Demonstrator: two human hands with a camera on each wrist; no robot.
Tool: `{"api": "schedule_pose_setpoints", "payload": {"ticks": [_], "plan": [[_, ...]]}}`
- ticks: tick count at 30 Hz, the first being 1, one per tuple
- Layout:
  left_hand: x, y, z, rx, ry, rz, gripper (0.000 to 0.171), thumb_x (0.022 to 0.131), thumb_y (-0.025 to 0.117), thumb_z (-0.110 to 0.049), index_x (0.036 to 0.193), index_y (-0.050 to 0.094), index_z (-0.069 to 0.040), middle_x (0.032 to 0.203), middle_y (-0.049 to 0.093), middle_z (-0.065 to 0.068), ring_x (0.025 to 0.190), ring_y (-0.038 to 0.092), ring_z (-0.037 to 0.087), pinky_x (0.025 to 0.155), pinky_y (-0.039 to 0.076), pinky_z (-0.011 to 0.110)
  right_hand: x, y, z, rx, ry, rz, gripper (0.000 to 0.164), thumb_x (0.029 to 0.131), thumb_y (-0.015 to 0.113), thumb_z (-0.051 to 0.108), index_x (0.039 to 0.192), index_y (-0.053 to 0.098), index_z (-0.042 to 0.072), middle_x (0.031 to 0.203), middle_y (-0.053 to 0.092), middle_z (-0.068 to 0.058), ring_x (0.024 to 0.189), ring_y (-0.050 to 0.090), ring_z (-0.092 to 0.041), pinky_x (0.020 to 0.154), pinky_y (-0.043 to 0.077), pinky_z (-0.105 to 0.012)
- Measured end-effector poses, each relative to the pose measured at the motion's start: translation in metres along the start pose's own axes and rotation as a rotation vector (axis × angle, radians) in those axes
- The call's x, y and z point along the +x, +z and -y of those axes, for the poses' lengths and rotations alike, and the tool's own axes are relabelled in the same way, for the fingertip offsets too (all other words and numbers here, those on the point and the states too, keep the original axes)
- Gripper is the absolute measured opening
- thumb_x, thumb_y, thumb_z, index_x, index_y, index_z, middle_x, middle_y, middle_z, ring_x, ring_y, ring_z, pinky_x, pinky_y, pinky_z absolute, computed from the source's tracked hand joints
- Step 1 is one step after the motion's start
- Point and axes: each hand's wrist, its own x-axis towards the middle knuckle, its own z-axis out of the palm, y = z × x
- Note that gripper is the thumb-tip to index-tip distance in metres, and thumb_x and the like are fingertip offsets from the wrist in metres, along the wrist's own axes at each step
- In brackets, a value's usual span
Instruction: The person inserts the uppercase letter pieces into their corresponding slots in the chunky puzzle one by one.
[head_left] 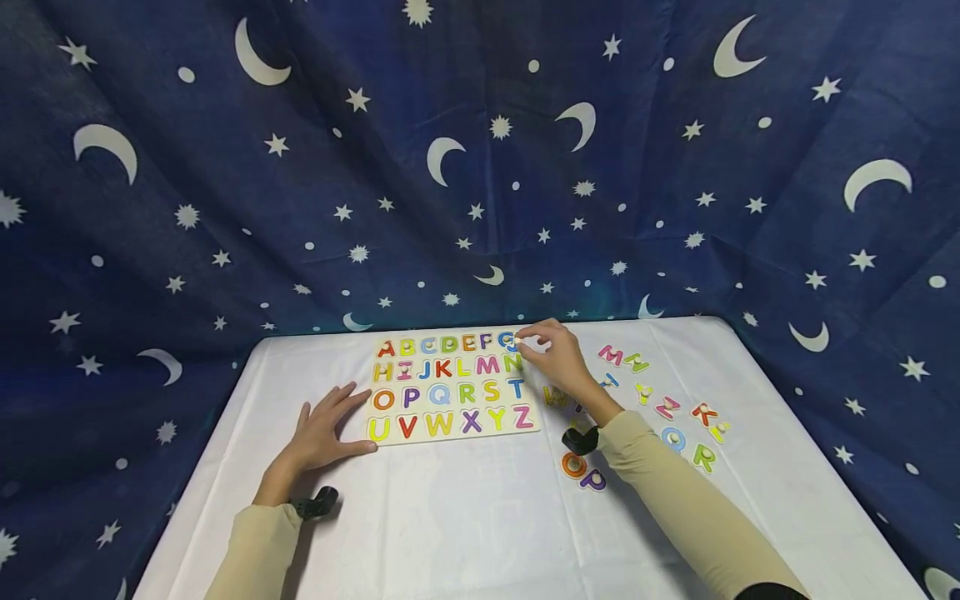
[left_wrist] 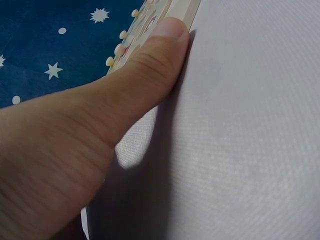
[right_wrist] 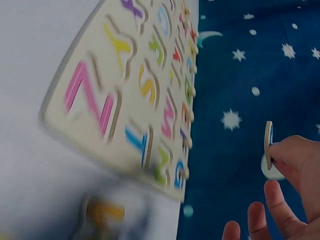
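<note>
The pale alphabet board [head_left: 450,446] lies on the table with rows of coloured letters. Knobs stand up along its top row and on the first letters of the second row. My left hand [head_left: 321,435] is spread at its left side, fingertips at the edge. In the left wrist view the thumb [left_wrist: 150,62] presses on the board's corner. Over the board's top right corner, my right hand [head_left: 558,358] pinches a flat blue letter piece [right_wrist: 269,142], seen nearly edge-on in the right wrist view; which letter it is I cannot tell.
Loose knobbed letters lie right of the board, among them a pink M [head_left: 611,355], a pink Z [head_left: 667,407], a green R [head_left: 704,457], an orange O [head_left: 573,465] and a purple P [head_left: 593,480]. A starry blue curtain [head_left: 480,208] hangs behind the white table [head_left: 450,533].
</note>
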Motion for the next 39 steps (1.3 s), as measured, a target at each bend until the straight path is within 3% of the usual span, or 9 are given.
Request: {"api": "schedule_pose_setpoints", "payload": {"ticks": [9,14,20,28,39], "plan": [[-0.001,-0.001,0.0,-0.003,0.002,0.0,0.1,0.07,0.089,-0.058,0.153,0.049,-0.019,0.164,0.033,0.02,0.152,0.019,0.047,0.116,0.0,0.078,0.022,0.06,0.022,0.082,0.06,0.055,0.02,0.091,0.078,0.015,0.111,0.08,0.01,0.118,0.064,-0.009,0.112,0.062,-0.039,0.095,0.054,-0.046],[0.0,-0.003,-0.002,-0.007,0.0,0.0,0.1,0.07,0.089,-0.058,0.153,0.049,-0.019,0.164,0.033,0.02,0.152,0.019,0.047,0.117,-0.002,0.076,0.031,0.093,0.035,0.046,0.043,0.097,0.017,0.091,0.078,0.014,0.107,0.081,0.011,0.113,0.064,-0.006,0.11,0.057,-0.032,0.091,0.05,-0.04],[-0.001,-0.005,-0.003,-0.011,0.001,-0.001,0.101,0.07,0.089,-0.059,0.153,0.049,-0.018,0.164,0.032,0.02,0.153,0.018,0.047,0.117,-0.002,0.076,0.036,0.122,0.045,-0.037,0.016,0.147,0.014,0.092,0.078,0.015,0.104,0.082,0.01,0.115,0.066,-0.008,0.11,0.056,-0.029,0.096,0.049,-0.047],[-0.002,-0.004,-0.004,-0.003,-0.005,-0.01,0.1,0.07,0.089,-0.058,0.153,0.05,-0.017,0.163,0.034,0.02,0.152,0.019,0.047,0.117,0.0,0.077,0.035,0.147,0.048,-0.105,0.043,0.156,0.011,0.088,0.078,0.016,0.098,0.083,0.014,0.107,0.066,-0.003,0.112,0.055,-0.026,0.097,0.045,-0.047],[0.0,-0.003,-0.002,0.006,-0.012,-0.008,0.101,0.069,0.089,-0.06,0.153,0.05,-0.018,0.163,0.034,0.02,0.152,0.02,0.047,0.117,0.0,0.076,0.035,0.159,0.05,-0.208,0.044,0.204,0.009,0.089,0.077,0.019,0.096,0.083,0.019,0.106,0.065,-0.001,0.107,0.054,-0.026,0.094,0.044,-0.047]]}}
